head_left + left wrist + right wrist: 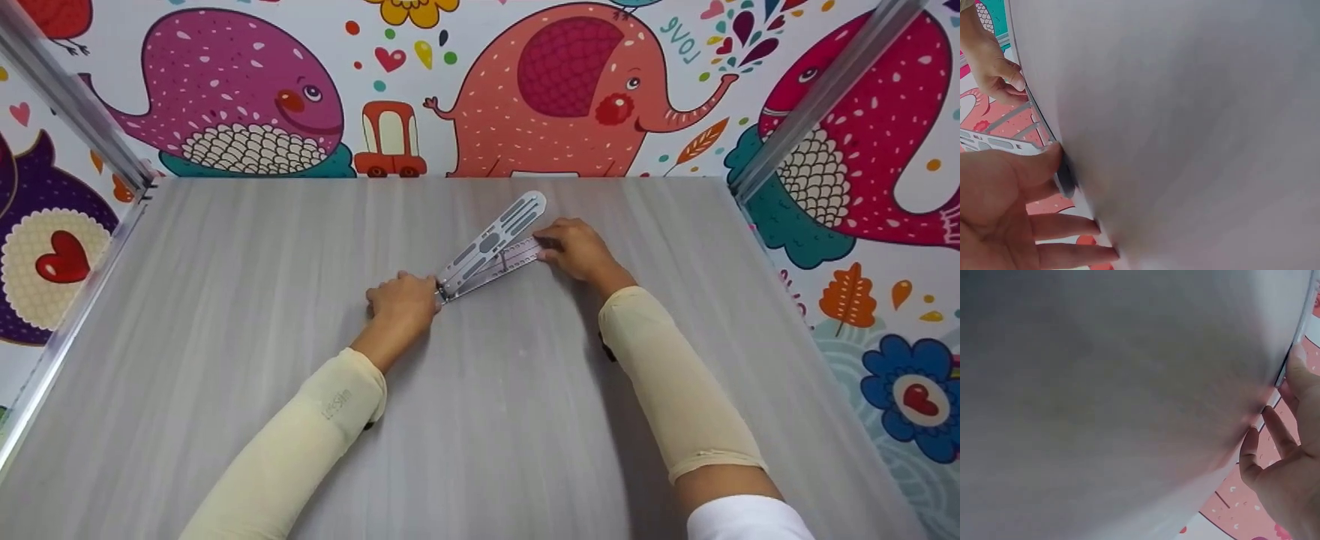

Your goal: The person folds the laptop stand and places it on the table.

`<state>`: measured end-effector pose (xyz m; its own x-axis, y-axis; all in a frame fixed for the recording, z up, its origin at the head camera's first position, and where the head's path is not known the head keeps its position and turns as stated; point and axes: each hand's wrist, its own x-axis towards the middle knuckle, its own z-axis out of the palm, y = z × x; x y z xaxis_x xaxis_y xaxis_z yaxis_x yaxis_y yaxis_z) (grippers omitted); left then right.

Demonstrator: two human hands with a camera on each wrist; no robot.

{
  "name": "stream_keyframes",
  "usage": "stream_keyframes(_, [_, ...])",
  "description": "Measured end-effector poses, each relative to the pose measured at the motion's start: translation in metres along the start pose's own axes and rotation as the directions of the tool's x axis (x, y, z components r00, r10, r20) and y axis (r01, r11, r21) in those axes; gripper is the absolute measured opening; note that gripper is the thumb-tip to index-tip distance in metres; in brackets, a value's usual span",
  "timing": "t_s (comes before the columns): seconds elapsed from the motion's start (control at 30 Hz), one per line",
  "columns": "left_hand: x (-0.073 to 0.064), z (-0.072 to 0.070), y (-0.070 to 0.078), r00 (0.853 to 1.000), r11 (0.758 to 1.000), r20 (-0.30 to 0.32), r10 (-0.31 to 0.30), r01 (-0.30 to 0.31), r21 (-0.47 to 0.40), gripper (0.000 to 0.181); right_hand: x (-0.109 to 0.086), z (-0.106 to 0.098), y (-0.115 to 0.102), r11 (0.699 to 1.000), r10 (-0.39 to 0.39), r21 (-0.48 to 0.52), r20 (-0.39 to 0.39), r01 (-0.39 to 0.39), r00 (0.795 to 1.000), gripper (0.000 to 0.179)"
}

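A folding metal ruler with slotted arms lies on the grey table, spread in a narrow V. Its hinge points toward my left hand. In the left wrist view that hand has its thumb against the dark hinge knob and its fingers lie fairly straight on the table. My right hand pinches the far end of the lower arm. The upper arm lies free and points to the back. The right wrist view shows my right hand at the table's surface, the ruler mostly hidden.
A wall with cartoon animals closes the back of the table. Metal frame rails run along both sides, with patterned panels beyond them. Both forearms wear cream sleeves.
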<state>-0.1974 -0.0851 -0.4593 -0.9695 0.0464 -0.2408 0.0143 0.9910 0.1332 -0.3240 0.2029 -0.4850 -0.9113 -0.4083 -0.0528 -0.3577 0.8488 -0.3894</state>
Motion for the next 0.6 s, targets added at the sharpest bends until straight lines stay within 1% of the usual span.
stream_keyframes(0.07, [0.001, 0.000, -0.001, 1.000, 1.000, -0.012, 0.002, -0.002, 0.010, 0.040, -0.001, 0.000, 0.000, 1.000, -0.005, 0.001, -0.001, 0.005, 1.000, 0.047])
stream_keyframes(0.17, [0.004, -0.002, -0.003, 1.000, 1.000, -0.001, -0.007, 0.007, 0.005, 0.037, -0.003, -0.001, -0.001, 1.000, 0.002, 0.016, 0.012, -0.002, 1.000, 0.048])
stream_keyframes(0.3, [0.006, -0.005, -0.006, 1.000, 1.000, 0.026, -0.016, 0.016, -0.005, 0.042, -0.005, -0.004, -0.004, 0.999, 0.034, 0.027, 0.033, -0.034, 0.999, 0.050])
stream_keyframes(0.4, [0.009, -0.008, -0.008, 1.000, 1.000, 0.024, -0.006, 0.006, 0.003, 0.045, -0.006, -0.004, -0.006, 0.997, 0.064, 0.035, 0.038, -0.065, 0.997, 0.051])
stream_keyframes(0.47, [0.010, -0.009, -0.009, 1.000, 1.000, 0.021, 0.003, -0.004, 0.011, 0.043, -0.007, -0.004, -0.007, 0.995, 0.083, 0.051, 0.035, -0.085, 0.996, 0.051])
stream_keyframes(0.6, [0.015, -0.010, -0.015, 0.999, 1.000, 0.030, 0.022, -0.022, 0.021, 0.047, -0.012, -0.003, -0.010, 0.991, 0.112, 0.065, 0.026, -0.114, 0.993, 0.051])
